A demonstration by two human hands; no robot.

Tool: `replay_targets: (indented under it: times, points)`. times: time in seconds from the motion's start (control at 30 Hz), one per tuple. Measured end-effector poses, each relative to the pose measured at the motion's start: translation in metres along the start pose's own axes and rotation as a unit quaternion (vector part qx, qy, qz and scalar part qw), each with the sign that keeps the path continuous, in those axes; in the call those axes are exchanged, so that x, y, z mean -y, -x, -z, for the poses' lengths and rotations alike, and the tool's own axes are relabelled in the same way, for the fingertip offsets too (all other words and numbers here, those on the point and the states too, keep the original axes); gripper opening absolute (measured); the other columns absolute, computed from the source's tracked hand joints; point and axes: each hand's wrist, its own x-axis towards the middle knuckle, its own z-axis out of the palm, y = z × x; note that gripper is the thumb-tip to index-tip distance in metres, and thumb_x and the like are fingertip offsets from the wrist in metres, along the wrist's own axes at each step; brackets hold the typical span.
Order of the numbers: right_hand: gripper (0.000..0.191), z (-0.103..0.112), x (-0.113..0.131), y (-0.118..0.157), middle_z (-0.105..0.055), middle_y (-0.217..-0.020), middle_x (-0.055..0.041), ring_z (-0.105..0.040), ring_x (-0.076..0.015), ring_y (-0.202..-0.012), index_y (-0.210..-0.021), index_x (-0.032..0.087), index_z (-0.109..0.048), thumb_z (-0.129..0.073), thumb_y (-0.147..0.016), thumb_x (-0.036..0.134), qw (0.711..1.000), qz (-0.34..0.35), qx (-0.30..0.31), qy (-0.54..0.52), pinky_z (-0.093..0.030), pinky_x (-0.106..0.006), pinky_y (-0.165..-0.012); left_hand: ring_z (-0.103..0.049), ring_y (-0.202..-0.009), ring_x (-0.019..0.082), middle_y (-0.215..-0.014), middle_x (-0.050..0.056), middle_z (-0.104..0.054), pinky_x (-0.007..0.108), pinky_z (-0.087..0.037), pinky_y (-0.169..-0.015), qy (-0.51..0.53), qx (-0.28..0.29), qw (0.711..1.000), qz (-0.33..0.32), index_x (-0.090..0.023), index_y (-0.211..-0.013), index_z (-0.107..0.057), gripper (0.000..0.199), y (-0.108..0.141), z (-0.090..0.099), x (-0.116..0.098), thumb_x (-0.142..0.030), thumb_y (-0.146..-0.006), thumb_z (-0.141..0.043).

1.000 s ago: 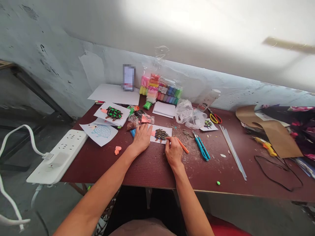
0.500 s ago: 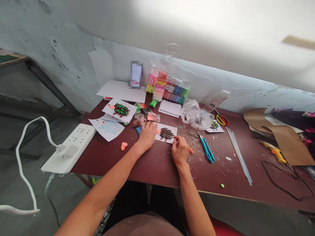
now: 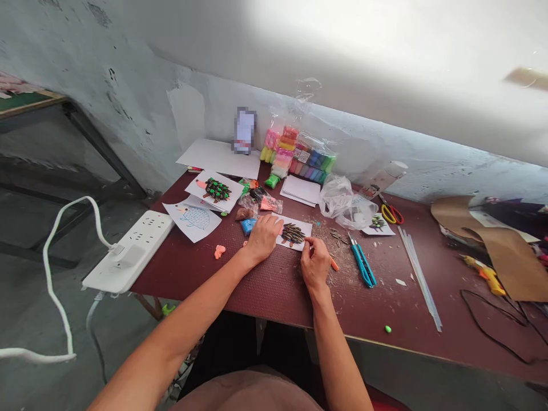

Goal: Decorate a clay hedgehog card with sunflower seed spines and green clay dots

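Observation:
A white card (image 3: 295,224) bearing a hedgehog (image 3: 293,233) with a back of dark striped seeds lies between my hands. My left hand (image 3: 262,238) rests on the card's left part with its fingers laid down, over much of the hedgehog's head. At the lower right corner my right hand (image 3: 315,261) has thumb and forefinger pinched by the seeds. Whatever it holds is too small to make out. Loose striped seeds (image 3: 338,236) lie right of the card. An orange stick-like piece (image 3: 334,263) is beside my right hand.
Left are a finished-looking hedgehog card (image 3: 216,190), a blue hedgehog drawing (image 3: 192,220), pink clay (image 3: 219,252) and a power strip (image 3: 128,254). Clay packs (image 3: 303,162) stand behind. Right are a utility knife (image 3: 363,262), scissors (image 3: 391,213), glue sticks (image 3: 419,279) and a glue gun (image 3: 486,274).
The camera view has shifted slightly. My left hand has slid a little right over the card, covering more of the hedgehog's head. My right hand keeps its pinch at the card's right corner.

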Motion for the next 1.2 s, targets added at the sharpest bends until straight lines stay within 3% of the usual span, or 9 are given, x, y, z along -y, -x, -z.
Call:
replay_targets:
  times: [0.1,0.23,0.4,0.6,0.83,0.9,1.0,1.1,1.2]
  points:
    - [0.026,0.000,-0.001,-0.001,-0.073,-0.091,-0.0108,-0.063,-0.0226,-0.077,-0.096,0.019,-0.070,-0.046,-0.098,0.030,1.000,-0.007,0.005,-0.007,-0.051,-0.036,-0.079,-0.062,-0.122,0.028,-0.126,0.014,-0.072,0.043,-0.050,-0.107,0.043,-0.056,0.997,0.011,-0.018,-0.121,-0.074,0.042,-0.004,0.011,0.009,-0.002,-0.096,-0.044]
    - [0.026,0.000,0.000,-0.001,-0.073,-0.092,-0.0117,-0.065,-0.0233,-0.081,-0.096,0.019,-0.070,-0.046,-0.098,0.029,1.000,0.000,0.001,-0.018,-0.052,-0.036,-0.080,-0.060,-0.125,0.031,-0.133,0.015,-0.067,0.046,-0.048,-0.111,0.046,-0.131,0.985,0.103,-0.019,-0.130,-0.071,0.041,-0.005,0.023,0.030,-0.008,-0.097,-0.049]
    - [0.025,-0.003,0.009,0.004,-0.073,-0.092,-0.0101,-0.066,-0.0223,-0.082,-0.097,0.020,-0.071,-0.047,-0.099,0.027,0.997,0.059,0.043,-0.027,-0.052,-0.034,-0.079,-0.063,-0.118,0.036,-0.127,0.018,-0.070,0.048,-0.051,-0.106,0.024,-0.111,0.979,0.169,-0.013,-0.136,-0.066,0.045,0.003,0.019,0.045,-0.022,-0.092,-0.066]
    - [0.023,-0.004,0.014,0.007,-0.074,-0.093,-0.0095,-0.068,-0.0215,-0.087,-0.097,0.020,-0.071,-0.048,-0.100,0.022,0.993,0.098,0.062,-0.024,-0.052,-0.032,-0.081,-0.070,-0.111,0.029,-0.118,0.015,-0.078,0.041,-0.052,-0.101,0.046,-0.128,0.978,0.155,-0.016,-0.122,-0.074,0.036,0.004,0.015,0.051,-0.012,-0.102,-0.045]
    - [0.021,-0.005,0.011,0.007,-0.073,-0.089,-0.0080,-0.068,-0.0207,-0.082,-0.094,0.020,-0.071,-0.051,-0.100,0.020,0.991,0.119,0.046,-0.034,-0.049,-0.031,-0.076,-0.069,-0.118,0.028,-0.124,0.014,-0.078,0.043,-0.050,-0.104,0.094,-0.259,0.956,0.103,-0.016,-0.121,-0.075,0.040,0.002,0.017,0.056,-0.012,-0.104,-0.040]
    - [0.021,-0.005,0.011,0.007,-0.073,-0.090,-0.0081,-0.067,-0.0205,-0.081,-0.094,0.020,-0.071,-0.051,-0.100,0.021,0.991,0.119,0.045,-0.038,-0.049,-0.031,-0.075,-0.069,-0.114,0.029,-0.121,0.014,-0.078,0.045,-0.049,-0.103,0.078,-0.248,0.959,0.112,-0.017,-0.116,-0.078,0.038,0.002,0.017,0.054,-0.010,-0.100,-0.043]
    - [0.022,-0.005,0.010,0.006,-0.074,-0.090,-0.0083,-0.066,-0.0202,-0.079,-0.093,0.020,-0.072,-0.051,-0.100,0.023,0.992,0.107,0.052,-0.041,-0.049,-0.031,-0.074,-0.066,-0.110,0.032,-0.113,0.014,-0.078,0.049,-0.046,-0.101,0.040,-0.172,0.976,0.130,-0.020,-0.107,-0.081,0.032,0.004,0.015,0.050,-0.011,-0.095,-0.053]
    - [0.023,-0.005,0.011,0.007,-0.073,-0.089,-0.0086,-0.065,-0.0207,-0.079,-0.092,0.021,-0.072,-0.051,-0.100,0.025,0.993,0.095,0.056,-0.045,-0.050,-0.032,-0.075,-0.064,-0.110,0.034,-0.113,0.015,-0.077,0.052,-0.044,-0.102,0.022,-0.096,0.988,0.116,-0.021,-0.103,-0.083,0.020,0.006,0.011,0.045,-0.027,-0.093,-0.066]
    - [0.024,-0.003,0.016,0.004,-0.074,-0.091,-0.0098,-0.066,-0.0217,-0.081,-0.094,0.020,-0.072,-0.051,-0.100,0.028,0.994,0.082,0.050,-0.051,-0.050,-0.032,-0.076,-0.063,-0.113,0.035,-0.118,0.016,-0.076,0.052,-0.043,-0.101,0.017,-0.072,0.991,0.111,-0.019,-0.109,-0.082,0.025,0.006,0.008,0.042,-0.032,-0.094,-0.068]
